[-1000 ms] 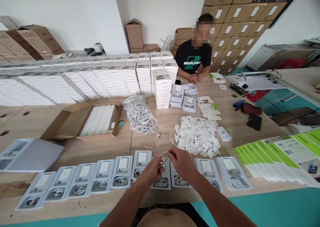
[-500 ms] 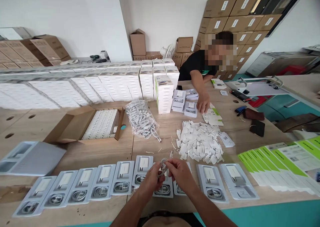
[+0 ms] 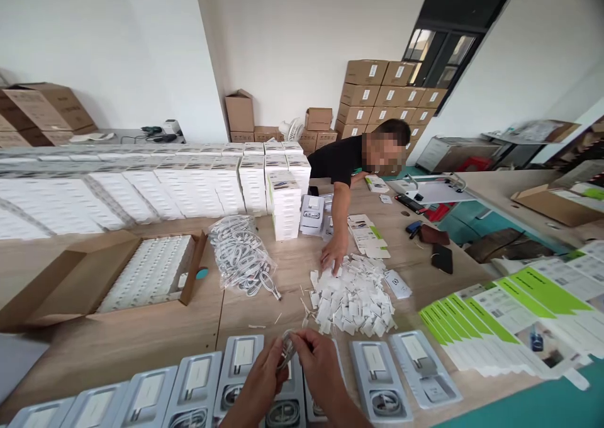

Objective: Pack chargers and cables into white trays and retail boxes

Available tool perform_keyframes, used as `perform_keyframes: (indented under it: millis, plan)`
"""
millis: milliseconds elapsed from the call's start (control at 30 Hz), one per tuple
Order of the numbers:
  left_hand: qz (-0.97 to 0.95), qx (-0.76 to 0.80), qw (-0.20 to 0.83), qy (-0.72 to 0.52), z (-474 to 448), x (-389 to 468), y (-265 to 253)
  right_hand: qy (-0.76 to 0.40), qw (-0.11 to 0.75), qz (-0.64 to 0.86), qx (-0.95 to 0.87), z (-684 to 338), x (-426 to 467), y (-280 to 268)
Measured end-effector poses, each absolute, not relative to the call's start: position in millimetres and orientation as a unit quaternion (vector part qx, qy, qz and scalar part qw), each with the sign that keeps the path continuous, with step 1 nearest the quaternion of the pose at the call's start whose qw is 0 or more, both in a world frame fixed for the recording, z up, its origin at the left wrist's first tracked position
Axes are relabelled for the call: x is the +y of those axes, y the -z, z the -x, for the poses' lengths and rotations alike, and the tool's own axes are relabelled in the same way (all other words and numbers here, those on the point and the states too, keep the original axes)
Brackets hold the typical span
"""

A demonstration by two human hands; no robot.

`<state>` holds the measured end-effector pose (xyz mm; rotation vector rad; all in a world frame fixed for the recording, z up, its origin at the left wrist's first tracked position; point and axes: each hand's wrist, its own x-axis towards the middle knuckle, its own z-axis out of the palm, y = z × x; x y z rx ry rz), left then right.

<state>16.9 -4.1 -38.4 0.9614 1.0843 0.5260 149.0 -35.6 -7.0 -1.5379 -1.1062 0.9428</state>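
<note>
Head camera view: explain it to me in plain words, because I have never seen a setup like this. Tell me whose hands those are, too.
There is no machine here: a person works with two bare hands. One camera, worn on that person's head, looks forward and down. The left hand and right hand hold a looped cable between them. Along the near side of the wooden table runs a row of trays, several with a white block and a coiled cable. Farther off lie a bag of cables, an open carton and a heap of small white pieces. The hand at that heap is a co-worker's hand.
</note>
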Motion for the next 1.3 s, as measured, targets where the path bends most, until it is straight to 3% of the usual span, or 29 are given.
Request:
perform_keyframes:
  millis: [133, 233, 367, 667, 967, 1067, 1200, 1300]
  plan:
    - [-0.412, 0.52, 0.709, -0.237, -16.6, 3.1, 41.8, -0.377, 0.441, 0.633, -0.512, -145.9, -33.4, 8.4]
    - [-0.386, 0.547, 0.696, -0.26, -17.3, 3.5, 30.7, -0.255, 0.423, 0.648, -0.58, -145.4, -30.5, 6.0]
    - [-0.404, 0.509, 0.699, -0.3, -13.7, 4.4, 4.7, -0.138, 0.463, 0.653, -0.584, -156.0, -20.0, -0.2]
    - [-0.502, 0.457, 0.66, -0.322, 11.2, 13.5, -13.2, -0.379, 0.363, 0.529, -0.667, -188.6, -18.0, -16.5]
    - [-0.443, 0.422, 0.76, -0.22, 9.7, 12.8, -14.2, -0.305, 0.392, 0.578, -0.648, -185.4, -24.8, -11.4]
    - [-0.523, 0.453, 0.696, -0.194, 11.5, 9.9, -14.3, -0.223, 0.336, 0.585, -0.704, -186.8, -28.6, -6.1]
    - [-0.66, 0.506, 0.518, -0.198, 12.1, 7.4, -16.4, -0.118, 0.218, 0.622, -0.743, -179.4, -32.2, -9.0]
    - [-0.692, 0.503, 0.463, -0.233, 8.9, 5.0, -16.1, -0.171, 0.191, 0.662, -0.705, -170.6, -32.7, -11.1]
